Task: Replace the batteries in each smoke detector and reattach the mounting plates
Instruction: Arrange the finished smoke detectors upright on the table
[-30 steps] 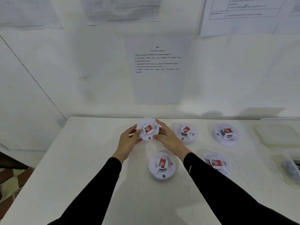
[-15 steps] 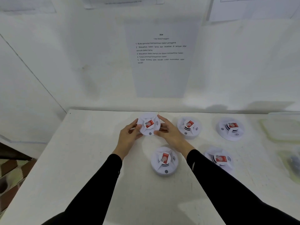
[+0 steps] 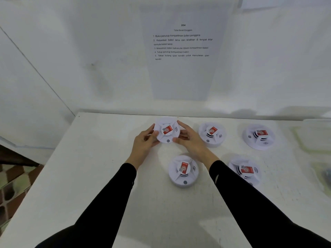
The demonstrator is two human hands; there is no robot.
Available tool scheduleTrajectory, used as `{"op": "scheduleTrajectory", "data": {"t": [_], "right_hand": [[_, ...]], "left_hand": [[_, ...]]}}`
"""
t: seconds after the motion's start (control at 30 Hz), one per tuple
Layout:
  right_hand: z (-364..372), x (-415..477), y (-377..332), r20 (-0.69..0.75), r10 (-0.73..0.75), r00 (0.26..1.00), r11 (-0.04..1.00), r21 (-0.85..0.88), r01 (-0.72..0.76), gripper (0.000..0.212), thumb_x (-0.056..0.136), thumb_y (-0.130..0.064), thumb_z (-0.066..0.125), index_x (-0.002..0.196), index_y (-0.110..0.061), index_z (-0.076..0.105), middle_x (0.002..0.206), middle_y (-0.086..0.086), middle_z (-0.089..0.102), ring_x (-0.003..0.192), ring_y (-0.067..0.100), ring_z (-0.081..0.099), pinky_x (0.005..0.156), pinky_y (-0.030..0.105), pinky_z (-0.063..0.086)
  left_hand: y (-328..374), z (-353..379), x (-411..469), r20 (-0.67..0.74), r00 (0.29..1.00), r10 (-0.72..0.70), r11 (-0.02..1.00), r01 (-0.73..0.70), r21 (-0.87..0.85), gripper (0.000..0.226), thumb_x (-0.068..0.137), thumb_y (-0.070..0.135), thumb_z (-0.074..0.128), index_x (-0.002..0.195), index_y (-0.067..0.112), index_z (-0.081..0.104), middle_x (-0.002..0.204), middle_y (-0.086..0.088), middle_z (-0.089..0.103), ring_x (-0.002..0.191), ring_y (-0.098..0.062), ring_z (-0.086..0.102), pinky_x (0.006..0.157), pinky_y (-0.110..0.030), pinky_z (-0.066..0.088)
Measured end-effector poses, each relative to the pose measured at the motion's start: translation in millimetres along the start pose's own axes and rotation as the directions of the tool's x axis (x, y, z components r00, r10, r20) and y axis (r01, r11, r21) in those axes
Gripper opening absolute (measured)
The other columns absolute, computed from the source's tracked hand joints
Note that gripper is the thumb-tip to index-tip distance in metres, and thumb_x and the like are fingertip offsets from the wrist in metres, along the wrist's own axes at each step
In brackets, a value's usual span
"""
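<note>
A: What sits at the far left of the frame?

B: A patch of brown and green patterned floor (image 3: 10,185) at the lower left, then the white surface (image 3: 93,176) that fills the lower half.

A: And the hands?

B: The left hand (image 3: 145,144) and the right hand (image 3: 189,140), both in black long sleeves, are clamped on the 2 sides of 1 round white plastic smoke detector with a red label (image 3: 167,130), just above the middle of the frame. Its label faces up. I cannot tell whether it is lifted or resting on the surface.

A: Any others?

B: 4 more of the same kind, all label up. A lower middle detector (image 3: 183,170) lies between the 2 forearms. To the right of the held one comes an upper middle detector (image 3: 211,134), just beside the right hand. A lower right detector (image 3: 245,171) lies partly behind the right sleeve, and an upper right detector (image 3: 258,136) lies well apart from the hands.

A: Further right?

B: A clear plastic container (image 3: 315,135) at the right edge, blurred.

A: Above?

B: A white printed instruction sheet (image 3: 182,51) on the wall, top centre, listing 5 numbered steps.
</note>
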State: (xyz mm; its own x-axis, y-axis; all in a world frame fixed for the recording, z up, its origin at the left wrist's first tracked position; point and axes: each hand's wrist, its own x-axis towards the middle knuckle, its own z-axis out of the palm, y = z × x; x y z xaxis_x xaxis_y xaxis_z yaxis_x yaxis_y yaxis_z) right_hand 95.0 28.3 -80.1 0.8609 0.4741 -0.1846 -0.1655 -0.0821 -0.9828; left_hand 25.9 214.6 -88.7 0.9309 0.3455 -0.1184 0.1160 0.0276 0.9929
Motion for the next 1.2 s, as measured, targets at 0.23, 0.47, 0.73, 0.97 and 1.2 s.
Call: {"op": "scheduleTrajectory", "data": {"t": [0.23, 0.47, 0.73, 0.97, 1.2], "right_hand": [[7.9, -1.1, -3.4, -0.037, -0.037, 0.999, 0.997, -0.061, 0.035, 0.072, 0.077, -0.011, 0.08, 0.136, -0.029, 0.044, 0.111, -0.002, 0.064, 0.103, 0.014, 0.063, 0.081, 0.02, 0.053], [11.0, 0.6, -4.4, -0.05, -0.053, 0.997, 0.992, -0.119, 0.046, 0.07, 0.076, -0.01, 0.079, 0.131, -0.031, 0.041, 0.111, 0.006, 0.06, 0.098, 0.02, 0.063, 0.078, 0.023, 0.056], [9.8, 3.6, -2.7, -0.039, -0.035, 0.999, 0.993, -0.118, 0.03, 0.071, 0.074, -0.012, 0.08, 0.129, -0.033, 0.041, 0.111, 0.007, 0.059, 0.1, 0.024, 0.064, 0.086, 0.035, 0.057], [9.3, 1.3, -4.4, -0.034, -0.037, 0.999, 0.994, -0.107, 0.033, 0.068, 0.076, -0.01, 0.078, 0.129, -0.032, 0.042, 0.111, 0.008, 0.059, 0.1, 0.022, 0.063, 0.085, 0.03, 0.056], [9.3, 1.5, -4.6, -0.033, -0.029, 0.999, 0.995, -0.096, 0.026, 0.068, 0.076, -0.011, 0.079, 0.129, -0.033, 0.042, 0.11, 0.007, 0.06, 0.101, 0.021, 0.063, 0.087, 0.031, 0.056]], "left_hand": [[-0.9, 1.2, 0.6, -0.021, 1.0, -0.007, 1.0, 0.007, 0.001, 0.044, 0.096, 0.025, 0.065, 0.139, 0.014, 0.058, 0.125, -0.002, 0.069, 0.112, -0.013, 0.068, 0.091, -0.029, 0.057], [-0.9, 0.8, -0.7, -0.02, 1.0, 0.003, 1.0, -0.002, 0.003, 0.044, 0.096, 0.025, 0.065, 0.139, 0.015, 0.058, 0.125, -0.001, 0.069, 0.11, -0.012, 0.068, 0.089, -0.028, 0.058], [-0.7, 1.0, -0.8, -0.022, 1.0, -0.002, 1.0, 0.002, -0.006, 0.044, 0.097, 0.023, 0.064, 0.139, 0.013, 0.058, 0.126, -0.003, 0.068, 0.111, -0.014, 0.068, 0.088, -0.026, 0.057], [3.2, 1.3, -4.4, -0.002, 1.0, 0.018, 1.0, -0.018, 0.006, 0.036, 0.097, 0.024, 0.064, 0.133, 0.02, 0.063, 0.118, 0.004, 0.072, 0.109, -0.012, 0.069, 0.091, -0.03, 0.057], [3.8, 2.8, -4.8, -0.014, 1.0, 0.014, 1.0, -0.014, -0.013, 0.04, 0.098, 0.021, 0.063, 0.137, 0.014, 0.06, 0.121, 0.0, 0.071, 0.108, -0.011, 0.07, 0.089, -0.028, 0.057]]}}
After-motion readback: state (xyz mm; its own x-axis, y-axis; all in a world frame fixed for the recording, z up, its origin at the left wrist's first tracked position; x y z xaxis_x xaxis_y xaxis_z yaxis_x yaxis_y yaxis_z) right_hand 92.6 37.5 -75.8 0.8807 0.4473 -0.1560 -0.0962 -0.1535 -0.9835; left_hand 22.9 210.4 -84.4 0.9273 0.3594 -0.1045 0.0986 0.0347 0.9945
